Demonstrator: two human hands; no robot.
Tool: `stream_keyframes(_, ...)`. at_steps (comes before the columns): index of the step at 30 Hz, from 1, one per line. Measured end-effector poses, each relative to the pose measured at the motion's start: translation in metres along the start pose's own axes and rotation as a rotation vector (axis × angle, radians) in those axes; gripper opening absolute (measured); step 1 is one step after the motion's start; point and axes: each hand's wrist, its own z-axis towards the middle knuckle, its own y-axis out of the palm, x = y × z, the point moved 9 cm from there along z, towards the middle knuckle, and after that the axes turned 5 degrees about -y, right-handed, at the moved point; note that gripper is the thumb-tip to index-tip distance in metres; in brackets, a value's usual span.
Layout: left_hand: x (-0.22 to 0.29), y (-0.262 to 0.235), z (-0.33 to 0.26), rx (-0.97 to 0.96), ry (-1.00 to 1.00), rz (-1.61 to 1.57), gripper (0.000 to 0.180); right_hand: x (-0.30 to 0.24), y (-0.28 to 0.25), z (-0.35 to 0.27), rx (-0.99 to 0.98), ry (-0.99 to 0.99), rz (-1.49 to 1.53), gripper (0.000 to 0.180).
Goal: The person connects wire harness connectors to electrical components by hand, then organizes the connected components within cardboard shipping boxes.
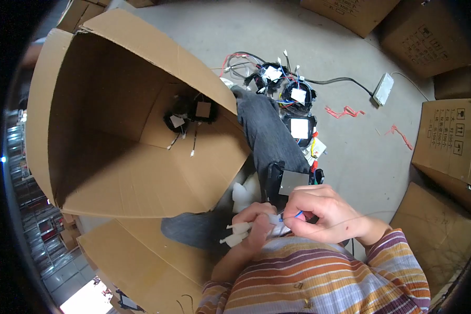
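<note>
Close to my body, my left hand (256,225) is closed around white plastic connector pieces (239,233), whose narrow ends stick out to its left. Just beside it, my right hand (322,213) pinches a short blue wire (298,214) with thumb and forefinger. The wire runs toward the white pieces; its far end is too small to make out. Beyond both hands, a black device with a grey square plate (294,182) rests against my grey-trousered leg (272,131). White padding-like material (246,191) lies left of that device.
A large open cardboard box (157,178) on the left holds black wired units (202,110). Several similar units (299,128) with coloured wires lie past my leg. A white power strip (383,89) and red string scraps (345,112) are on the floor. Closed cartons (450,131) line the right.
</note>
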Motion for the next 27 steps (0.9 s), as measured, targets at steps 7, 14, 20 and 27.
stream_keyframes(7, 0.015, -0.003, -0.002, 0.093, 0.196, 0.329, 0.037, 0.003, -0.001, -0.002, 0.039, -0.001, -0.074, 0.007)
stream_keyframes(14, 0.048, 0.007, -0.006, 0.031, 0.349, 0.454, 0.004, -0.001, 0.005, 0.002, -0.014, 0.012, -0.047, 0.004)
stream_keyframes(20, 0.079, -0.006, -0.030, 0.123, 0.316, 0.518, 0.021, 0.000, 0.000, -0.007, 0.041, 0.005, -0.055, 0.004)
stream_keyframes(27, 0.239, -0.084, -0.245, 0.894, 0.807, 0.975, 0.039, 0.025, 0.003, -0.012, 0.015, 0.096, -0.060, 0.003)
